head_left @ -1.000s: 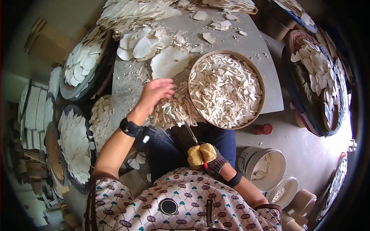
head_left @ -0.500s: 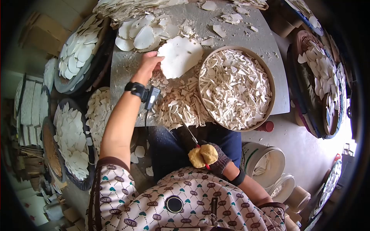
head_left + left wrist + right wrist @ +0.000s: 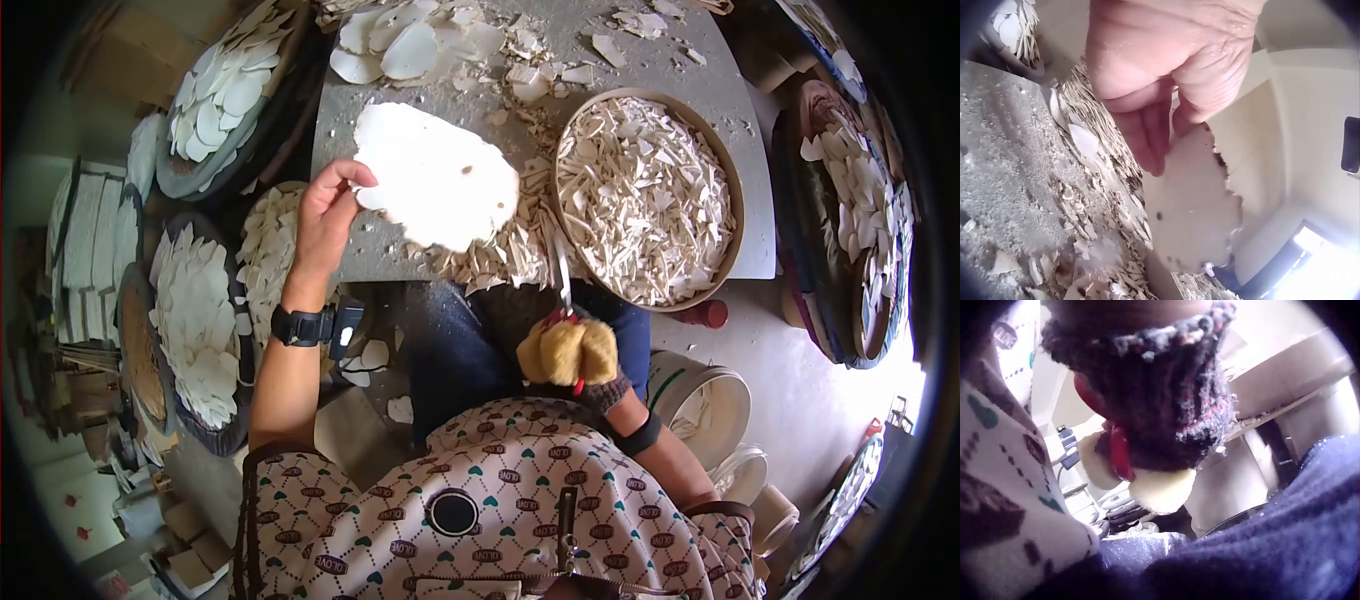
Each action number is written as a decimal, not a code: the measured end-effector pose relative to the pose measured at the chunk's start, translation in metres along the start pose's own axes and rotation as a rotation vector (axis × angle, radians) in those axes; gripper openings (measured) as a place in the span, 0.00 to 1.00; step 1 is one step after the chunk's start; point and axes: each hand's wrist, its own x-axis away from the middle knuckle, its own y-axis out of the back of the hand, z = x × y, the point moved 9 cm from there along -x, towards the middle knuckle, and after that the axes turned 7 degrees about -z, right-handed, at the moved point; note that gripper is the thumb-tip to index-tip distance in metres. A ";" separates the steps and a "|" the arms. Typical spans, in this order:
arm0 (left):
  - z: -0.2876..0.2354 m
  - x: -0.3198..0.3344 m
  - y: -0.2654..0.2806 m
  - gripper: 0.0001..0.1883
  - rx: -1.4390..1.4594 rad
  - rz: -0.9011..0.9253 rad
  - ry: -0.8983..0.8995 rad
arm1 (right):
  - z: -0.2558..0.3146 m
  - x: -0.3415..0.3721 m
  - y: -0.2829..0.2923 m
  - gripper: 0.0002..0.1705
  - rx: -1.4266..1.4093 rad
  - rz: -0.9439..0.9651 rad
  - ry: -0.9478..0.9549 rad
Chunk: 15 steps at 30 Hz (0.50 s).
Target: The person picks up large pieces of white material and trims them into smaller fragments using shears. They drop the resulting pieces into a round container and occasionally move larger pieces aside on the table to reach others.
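Observation:
My bare left hand [image 3: 325,215] pinches the left edge of a large, thin, off-white slice [image 3: 435,175] with a ragged rim and a few dark spots. In the left wrist view, thumb and fingers grip one end of the slice [image 3: 1194,200]. My right hand [image 3: 572,352], in a dark knitted glove with yellow padding at the fingers, holds scissors [image 3: 561,270] over the lap, blades toward the table. A red scissor handle [image 3: 1121,453] shows beside the glove in the right wrist view. Cut strips [image 3: 505,262] lie heaped at the table's near edge, partly under the slice.
A round sieve-like tray [image 3: 738,210] full of cut pieces stands on the grey table [image 3: 350,255], right of the slice. More slices [image 3: 410,50] lie at the back. Trays of slices [image 3: 200,325] flank the table; buckets [image 3: 735,400] stand at the lower right.
My left hand reached the slice on the table, took its edge and brought it nearer. My right hand moved slightly up and right, its scissors now pointing more steeply toward the table.

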 end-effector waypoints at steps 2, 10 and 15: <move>-0.004 0.018 0.001 0.08 0.198 0.006 0.116 | -0.001 -0.009 0.042 0.19 0.093 -0.019 0.032; 0.011 0.060 -0.034 0.07 0.262 0.146 0.360 | 0.022 -0.006 -0.059 0.25 0.926 0.135 0.174; 0.008 0.078 -0.045 0.32 0.386 -0.019 0.304 | -0.008 -0.012 -0.014 0.33 1.285 0.094 0.134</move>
